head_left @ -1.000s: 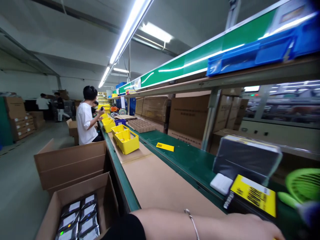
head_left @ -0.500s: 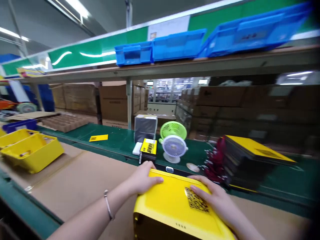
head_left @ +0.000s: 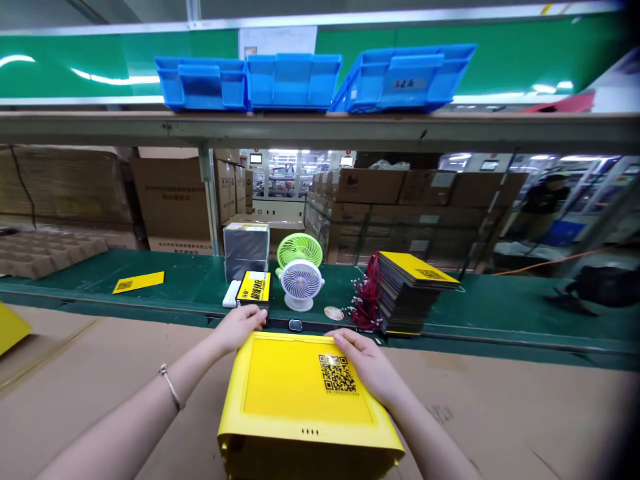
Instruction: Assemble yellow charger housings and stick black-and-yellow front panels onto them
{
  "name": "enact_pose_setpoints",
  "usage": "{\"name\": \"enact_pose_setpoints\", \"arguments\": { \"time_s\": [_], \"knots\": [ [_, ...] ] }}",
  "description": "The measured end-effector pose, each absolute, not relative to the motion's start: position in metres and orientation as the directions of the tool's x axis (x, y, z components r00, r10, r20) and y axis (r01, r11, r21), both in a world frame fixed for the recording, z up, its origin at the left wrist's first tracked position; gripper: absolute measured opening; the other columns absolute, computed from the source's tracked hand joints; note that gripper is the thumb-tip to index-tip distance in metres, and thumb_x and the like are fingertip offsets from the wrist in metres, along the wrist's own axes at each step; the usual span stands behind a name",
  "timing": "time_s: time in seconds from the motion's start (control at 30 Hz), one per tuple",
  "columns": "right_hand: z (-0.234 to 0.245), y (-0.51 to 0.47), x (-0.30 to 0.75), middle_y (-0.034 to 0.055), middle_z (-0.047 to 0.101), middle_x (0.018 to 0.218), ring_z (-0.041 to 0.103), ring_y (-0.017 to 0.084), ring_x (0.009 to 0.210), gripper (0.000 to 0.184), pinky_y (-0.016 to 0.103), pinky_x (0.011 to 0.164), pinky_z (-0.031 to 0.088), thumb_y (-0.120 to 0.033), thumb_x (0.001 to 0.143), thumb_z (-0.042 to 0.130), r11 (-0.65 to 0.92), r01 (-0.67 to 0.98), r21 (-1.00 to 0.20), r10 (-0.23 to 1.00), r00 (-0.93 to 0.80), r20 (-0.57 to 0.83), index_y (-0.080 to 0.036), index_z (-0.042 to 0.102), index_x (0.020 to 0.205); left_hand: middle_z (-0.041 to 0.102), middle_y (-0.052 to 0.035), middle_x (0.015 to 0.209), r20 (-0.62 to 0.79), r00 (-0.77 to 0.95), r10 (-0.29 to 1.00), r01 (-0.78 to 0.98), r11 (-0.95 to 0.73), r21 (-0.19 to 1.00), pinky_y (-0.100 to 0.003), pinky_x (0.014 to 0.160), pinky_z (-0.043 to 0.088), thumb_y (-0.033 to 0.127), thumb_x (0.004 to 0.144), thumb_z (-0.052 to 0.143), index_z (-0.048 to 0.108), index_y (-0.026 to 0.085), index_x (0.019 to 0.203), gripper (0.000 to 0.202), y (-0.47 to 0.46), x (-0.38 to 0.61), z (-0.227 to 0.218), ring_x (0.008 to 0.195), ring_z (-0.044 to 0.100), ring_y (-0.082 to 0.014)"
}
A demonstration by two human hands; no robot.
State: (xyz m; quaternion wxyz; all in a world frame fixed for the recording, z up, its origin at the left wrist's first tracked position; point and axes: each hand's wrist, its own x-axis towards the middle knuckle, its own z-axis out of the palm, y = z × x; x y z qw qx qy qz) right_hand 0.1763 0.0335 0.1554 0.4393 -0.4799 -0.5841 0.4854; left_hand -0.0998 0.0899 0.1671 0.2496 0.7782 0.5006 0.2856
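right grip (head_left: 369, 367) on yellow case (head_left: 287, 383), cropped below

The yellow housing (head_left: 280, 387) looks like smooth moulded plastic — satin, with a small glint at its QR code (head_left: 339, 375). Matt brown cardboard (head_left: 125, 353) lies before the smooth green tabletop (head_left: 185, 280) (faintly glossy). The blue bins (head_left: 295, 83) are shiny plastic — the bracelet (head_left: 171, 388), polished silvery metal.

White glare streaks the green panel (head_left: 360, 37); the right edge blurs into darkness.
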Motion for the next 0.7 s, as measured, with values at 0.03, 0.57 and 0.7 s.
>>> {"name": "enact_pose_setpoints", "arguments": {
  "time_s": [0.03,0.57,0.7],
  "knots": [
    [0.156,0.033,0.176,0.0068,0.064,0.088,0.061,0.023,0.082,0.039,0.032,0.069,0.048,-0.054,0.079,0.055,0.069,0.135,-0.988,0.986,-0.161,0.046,-0.017,0.059,0.090,0.064,-0.0063,0.096,0.218,0.310,0.926,0.651,-0.373,0.661,-0.030,0.076,0.045,0.052,0.089,0.031,0.058,0.018,0.096,0.044,0.103,-0.102,0.164,0.090,0.059,-0.0210],
    [0.158,0.030,0.181,0.0050,0.066,0.095,0.064,0.025,0.085,0.045,0.032,0.070,0.052,-0.042,0.066,0.074,0.020,0.197,-0.980,0.982,-0.189,-0.018,-0.020,0.058,0.101,0.058,-0.0115,0.097,0.573,0.191,0.797,0.820,-0.451,0.354,-0.036,0.086,0.043,0.012,0.082,0.032,0.061,0.020,0.094,0.033,0.109,-0.147,0.109,0.097,0.053,-0.0247],
    [0.157,0.030,0.182,0.0055,0.067,0.091,0.065,0.025,0.083,0.042,0.033,0.071,0.052,-0.043,0.067,0.073,0.031,0.183,-0.983,0.979,-0.205,-0.008,-0.018,0.058,0.097,0.052,-0.0081,0.088,0.697,0.035,0.716,0.818,-0.421,0.392,-0.033,0.076,0.046,0.018,0.086,0.036,0.061,0.020,0.090,0.026,0.102,-0.156,0.138,0.083,0.054,-0.0217]
  ]
}}
